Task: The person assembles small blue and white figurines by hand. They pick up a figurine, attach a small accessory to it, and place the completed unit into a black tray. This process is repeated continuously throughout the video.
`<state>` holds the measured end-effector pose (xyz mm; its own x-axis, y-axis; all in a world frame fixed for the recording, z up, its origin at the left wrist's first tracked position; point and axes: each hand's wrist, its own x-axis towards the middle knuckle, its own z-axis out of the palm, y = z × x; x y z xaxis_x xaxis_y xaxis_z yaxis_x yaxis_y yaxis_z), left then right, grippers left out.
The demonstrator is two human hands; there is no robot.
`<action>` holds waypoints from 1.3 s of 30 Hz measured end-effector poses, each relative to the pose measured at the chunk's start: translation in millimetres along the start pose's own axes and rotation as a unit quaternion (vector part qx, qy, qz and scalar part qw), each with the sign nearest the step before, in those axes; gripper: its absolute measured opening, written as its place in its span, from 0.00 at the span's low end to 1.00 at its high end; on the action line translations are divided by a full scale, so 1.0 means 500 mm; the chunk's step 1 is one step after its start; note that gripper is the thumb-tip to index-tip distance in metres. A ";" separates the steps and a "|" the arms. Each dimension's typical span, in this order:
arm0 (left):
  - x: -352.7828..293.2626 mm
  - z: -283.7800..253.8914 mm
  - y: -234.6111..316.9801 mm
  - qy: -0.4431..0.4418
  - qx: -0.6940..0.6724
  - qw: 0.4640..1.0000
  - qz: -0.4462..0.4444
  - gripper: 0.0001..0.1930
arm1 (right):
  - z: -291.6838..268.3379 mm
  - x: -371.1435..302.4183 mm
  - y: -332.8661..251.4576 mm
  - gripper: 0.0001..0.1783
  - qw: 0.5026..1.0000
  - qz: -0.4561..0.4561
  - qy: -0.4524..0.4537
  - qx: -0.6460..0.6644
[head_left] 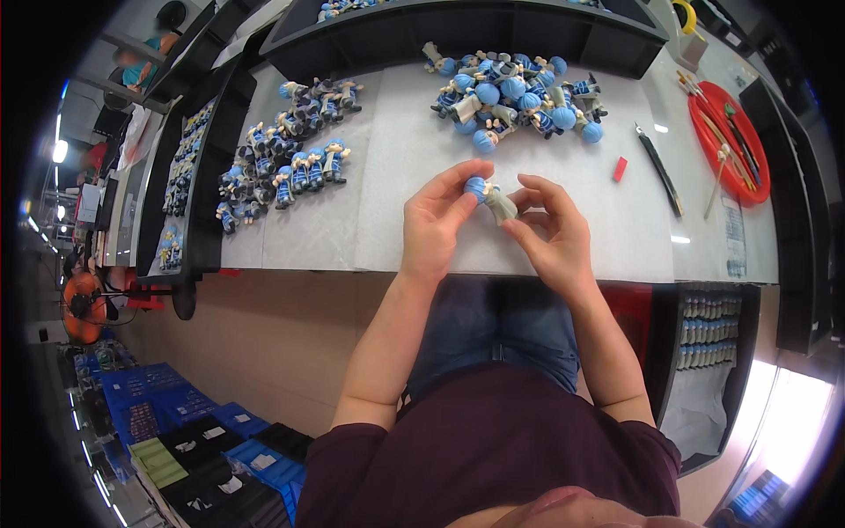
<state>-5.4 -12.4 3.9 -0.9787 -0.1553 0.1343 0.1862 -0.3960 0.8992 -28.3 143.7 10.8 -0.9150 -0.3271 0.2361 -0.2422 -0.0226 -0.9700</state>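
A small figurine with a ribbed blue head and a pale grey back is held up over the white worktable. My left hand pinches it at the head between thumb and fingers. At the figurine's lower end, my right hand has its thumb and curled fingers closed about the grey part. Beyond my hands lies a heap of similar blue-headed figurines. More figurines, in blue and dark clothes, are grouped on the left of the table, some of them in a row.
A black pen-like tool and a small red block lie to the right. Beside them is a red oval tray with brushes and tools. Black trays stand at the back, left and lower right.
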 end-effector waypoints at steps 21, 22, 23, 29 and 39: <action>-0.007 0.010 -0.002 -0.023 0.002 0.999 0.028 0.19 | -0.025 -0.010 -0.002 0.15 0.999 -0.029 0.014 -0.031; -0.006 0.002 -0.004 -0.037 0.002 0.999 0.027 0.20 | -0.044 -0.023 -0.014 0.16 0.998 -0.042 0.038 -0.015; -0.005 0.003 -0.004 -0.043 0.007 0.999 0.024 0.20 | -0.074 -0.033 -0.023 0.16 0.996 -0.061 0.069 -0.014; -0.006 0.001 -0.006 -0.020 0.086 0.996 -0.018 0.15 | -0.373 -0.207 -0.022 0.16 0.919 -0.051 0.381 -0.089; -0.002 0.003 -0.002 -0.003 0.151 0.988 -0.023 0.14 | -0.707 -0.719 0.122 0.17 0.659 0.391 0.433 -0.475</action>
<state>-4.6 -10.4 3.5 -0.9863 -0.1372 0.0920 0.1079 -0.1135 0.9877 171.9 593.7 -112.7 -0.6205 0.7837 0.0297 0.6966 0.5681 -0.4382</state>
